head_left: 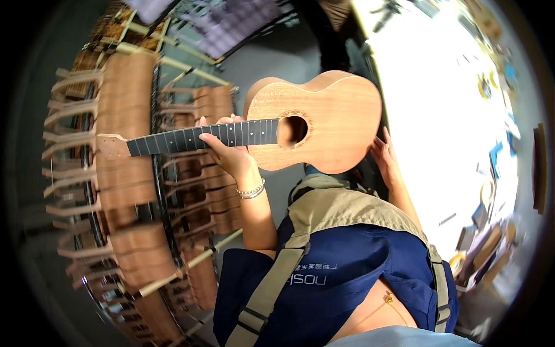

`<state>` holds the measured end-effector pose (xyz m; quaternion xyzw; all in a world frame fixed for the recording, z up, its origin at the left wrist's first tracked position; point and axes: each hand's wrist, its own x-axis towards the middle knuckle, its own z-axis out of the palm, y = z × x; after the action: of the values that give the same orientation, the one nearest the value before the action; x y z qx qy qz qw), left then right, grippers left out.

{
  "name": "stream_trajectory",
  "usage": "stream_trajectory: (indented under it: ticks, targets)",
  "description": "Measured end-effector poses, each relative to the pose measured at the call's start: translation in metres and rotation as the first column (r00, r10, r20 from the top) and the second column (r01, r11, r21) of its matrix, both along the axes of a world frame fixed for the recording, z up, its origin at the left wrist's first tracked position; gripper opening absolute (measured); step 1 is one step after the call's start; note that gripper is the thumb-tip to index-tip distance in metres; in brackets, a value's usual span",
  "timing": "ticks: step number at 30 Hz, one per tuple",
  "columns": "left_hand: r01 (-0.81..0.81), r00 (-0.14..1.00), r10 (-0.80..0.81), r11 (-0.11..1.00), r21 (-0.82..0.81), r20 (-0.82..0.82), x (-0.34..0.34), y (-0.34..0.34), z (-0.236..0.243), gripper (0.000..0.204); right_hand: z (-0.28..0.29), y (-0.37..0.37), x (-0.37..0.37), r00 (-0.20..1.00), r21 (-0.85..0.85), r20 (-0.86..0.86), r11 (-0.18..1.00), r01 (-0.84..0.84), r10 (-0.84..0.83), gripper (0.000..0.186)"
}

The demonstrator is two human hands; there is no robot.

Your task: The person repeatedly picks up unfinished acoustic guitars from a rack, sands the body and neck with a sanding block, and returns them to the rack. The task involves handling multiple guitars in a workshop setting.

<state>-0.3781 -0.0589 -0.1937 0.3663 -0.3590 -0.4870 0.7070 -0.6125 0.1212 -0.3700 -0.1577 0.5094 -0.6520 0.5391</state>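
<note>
Evidently the left hand (232,159) has closed around the neck of a small, guitar-shaped instrument of light brown wood (347,115), its front turned up toward the view. The grip sits on the part of the neck nearer the body: the thumb lies over the front of the dark, white-dotted fretboard (173,141) at its lower edge, while fingertips show beyond the upper edge, so the neck runs between thumb and fingers with little room to spare. From that hold, the pale wooden headstock (113,146) reaches out to the left, and the rounded body spreads to the right, with the round sound hole (292,132) between the grip and the broad end. The neck slopes slightly upward toward the body.

At the broad end is the right hand (387,159), fingers extended just beside the body's lower right edge; whether they touch it or bear any of its weight, I cannot tell.

The instrument is held in the air beyond the person's navy blue cloth apron with khaki straps (358,254). Behind the headstock, blurred wooden instrument parts on a rack (124,87) fill the left side, with neck-like pieces sticking out. A brightly lit white worktop (430,144) stretches along the right, beside the right hand. A beaded bracelet (251,191) circles the left wrist.
</note>
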Motion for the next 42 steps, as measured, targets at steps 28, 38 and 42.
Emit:
stream_trajectory:
  ticks: [28,38,42]
  targets:
    - [0.536,0.839,-0.505,0.831,0.147,-0.202,-0.157,-0.069,-0.041,0.044,0.094,0.048,-0.029,0.795,-0.274,-0.116,0.788,0.551,-0.596,0.092]
    - [0.769,0.635,-0.672,0.598,0.227,-0.381,-0.169,-0.078,-0.052,0.043,0.112,0.069,-0.044,0.800,-0.051,-0.234,0.829,0.557,-0.552,0.077]
    - [0.840,0.543,-0.800,0.524,0.142,-0.256,-0.168,-0.076,-0.039,0.046,0.099,0.091,-0.061,0.812,0.198,-0.174,0.788,0.582,-0.556,0.076]
